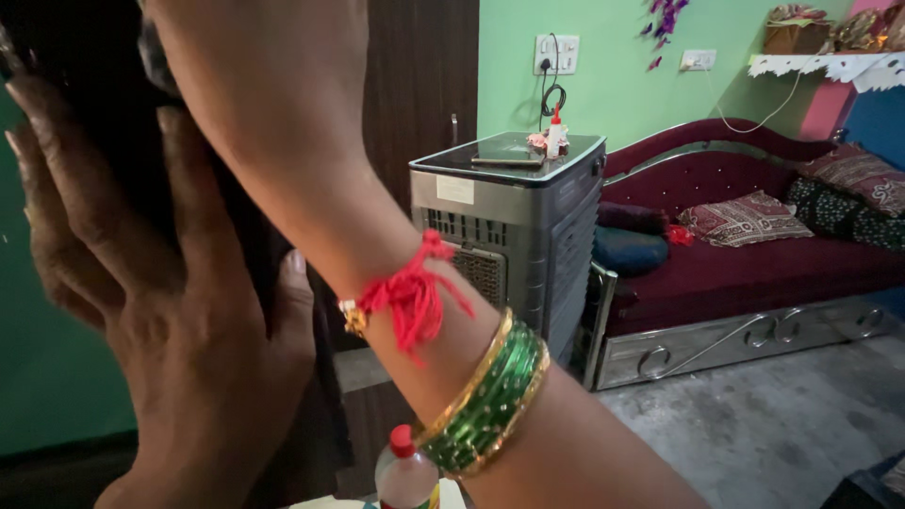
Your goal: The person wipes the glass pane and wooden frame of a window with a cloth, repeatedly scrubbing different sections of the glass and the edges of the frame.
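Hair [104, 104], dark, pressed under left hand [189, 349]'s flat, released grip; right hand's grip unseen; raised forearm [311, 179] risks snagging strands on thread [410, 292].

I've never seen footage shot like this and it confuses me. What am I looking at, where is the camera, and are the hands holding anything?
There is one picture, taken by a camera worn on a person's head, so the arms you see are that person's own, raised close to the lens. The left hand fills the left side, its fingers pressed against something dark, possibly hair; I cannot tell more. The right forearm crosses the middle, wearing a red thread and green and gold bangles; the right hand itself is out of view at the top. Behind stands a grey air cooler with a small bottle on top, and a maroon daybed with cushions. A red-capped bottle peeks in at the bottom edge.
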